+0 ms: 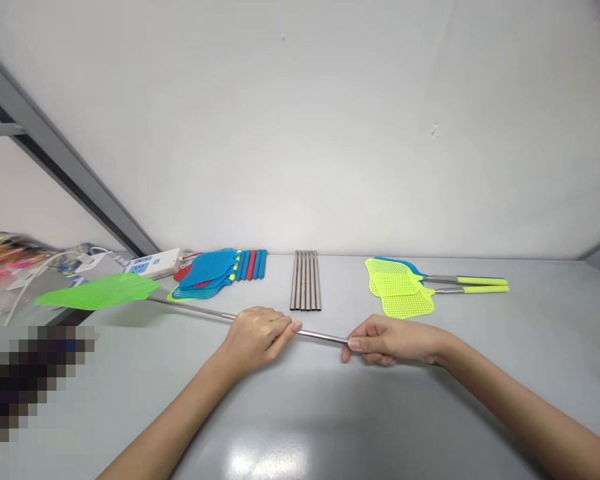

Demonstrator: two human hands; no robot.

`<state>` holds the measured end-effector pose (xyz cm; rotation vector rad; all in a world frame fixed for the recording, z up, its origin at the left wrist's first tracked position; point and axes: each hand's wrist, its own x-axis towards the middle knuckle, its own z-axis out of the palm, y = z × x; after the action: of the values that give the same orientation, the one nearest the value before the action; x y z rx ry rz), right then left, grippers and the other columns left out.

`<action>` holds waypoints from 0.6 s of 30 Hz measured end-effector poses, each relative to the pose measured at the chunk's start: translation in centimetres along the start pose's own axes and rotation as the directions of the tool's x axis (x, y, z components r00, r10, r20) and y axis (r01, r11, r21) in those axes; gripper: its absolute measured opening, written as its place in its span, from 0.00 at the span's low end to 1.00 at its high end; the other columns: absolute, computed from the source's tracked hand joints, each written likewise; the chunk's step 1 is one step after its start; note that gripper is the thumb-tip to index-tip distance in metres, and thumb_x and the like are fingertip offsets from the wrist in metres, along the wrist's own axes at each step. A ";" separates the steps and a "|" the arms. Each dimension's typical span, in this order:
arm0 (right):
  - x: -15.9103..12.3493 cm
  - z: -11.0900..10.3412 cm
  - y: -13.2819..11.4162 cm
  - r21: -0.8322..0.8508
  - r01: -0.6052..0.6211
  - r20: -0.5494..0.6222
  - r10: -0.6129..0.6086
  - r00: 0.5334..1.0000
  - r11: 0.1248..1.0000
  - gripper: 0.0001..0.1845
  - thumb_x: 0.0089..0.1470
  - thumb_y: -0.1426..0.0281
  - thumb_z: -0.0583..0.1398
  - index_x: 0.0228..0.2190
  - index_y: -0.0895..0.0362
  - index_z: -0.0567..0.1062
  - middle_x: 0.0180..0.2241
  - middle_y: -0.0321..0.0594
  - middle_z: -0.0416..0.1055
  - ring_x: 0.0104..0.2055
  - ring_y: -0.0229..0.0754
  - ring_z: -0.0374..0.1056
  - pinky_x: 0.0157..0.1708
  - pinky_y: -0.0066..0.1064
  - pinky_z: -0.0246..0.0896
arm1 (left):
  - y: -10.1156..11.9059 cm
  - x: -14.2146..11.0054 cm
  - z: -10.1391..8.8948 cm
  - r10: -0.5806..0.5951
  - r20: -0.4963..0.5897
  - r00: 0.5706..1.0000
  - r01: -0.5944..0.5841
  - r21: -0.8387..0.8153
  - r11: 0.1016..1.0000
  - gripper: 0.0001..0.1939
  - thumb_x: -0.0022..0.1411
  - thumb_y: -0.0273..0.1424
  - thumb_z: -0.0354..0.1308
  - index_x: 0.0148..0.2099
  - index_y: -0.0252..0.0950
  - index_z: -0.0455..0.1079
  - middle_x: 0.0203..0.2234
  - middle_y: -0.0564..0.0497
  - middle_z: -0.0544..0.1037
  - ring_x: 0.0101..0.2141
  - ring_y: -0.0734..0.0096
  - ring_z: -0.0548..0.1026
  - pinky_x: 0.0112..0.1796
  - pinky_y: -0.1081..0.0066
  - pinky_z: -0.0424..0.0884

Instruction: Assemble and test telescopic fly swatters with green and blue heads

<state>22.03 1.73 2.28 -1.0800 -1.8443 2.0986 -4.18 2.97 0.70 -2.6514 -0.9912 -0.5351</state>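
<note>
A fly swatter with a green mesh head (100,292) and a long thin metal rod (320,335) stretches across the grey table (330,413), head to the left. My left hand (255,337) is closed round the middle of the rod. My right hand (385,341) pinches the rod's right end. Only a short bare stretch of rod shows between the two hands.
At the back lie a row of several metal rods (305,280), a pile of blue and red swatter heads and grips (220,270), two finished yellow swatters (405,287), and a white power strip (155,263). Packaged goods (5,267) sit far left.
</note>
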 end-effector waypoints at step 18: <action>-0.7 -0.8 -0.7 -0.170 -0.056 -0.144 0.031 0.989 0.984 0.17 0.50 0.58 0.57 0.28 0.62 0.73 0.24 0.38 0.67 0.19 0.28 0.53 0.20 0.22 0.51 | 1.1 0.4 -0.5 -0.109 -0.007 0.994 0.109 -0.024 0.994 0.20 0.61 0.39 0.49 0.20 0.35 0.61 0.14 0.55 0.68 0.18 0.76 0.65 0.23 0.74 0.54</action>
<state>22.77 2.20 3.25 -1.2837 -1.9806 1.8568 -3.28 2.23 1.16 -2.6249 -1.1396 -0.5837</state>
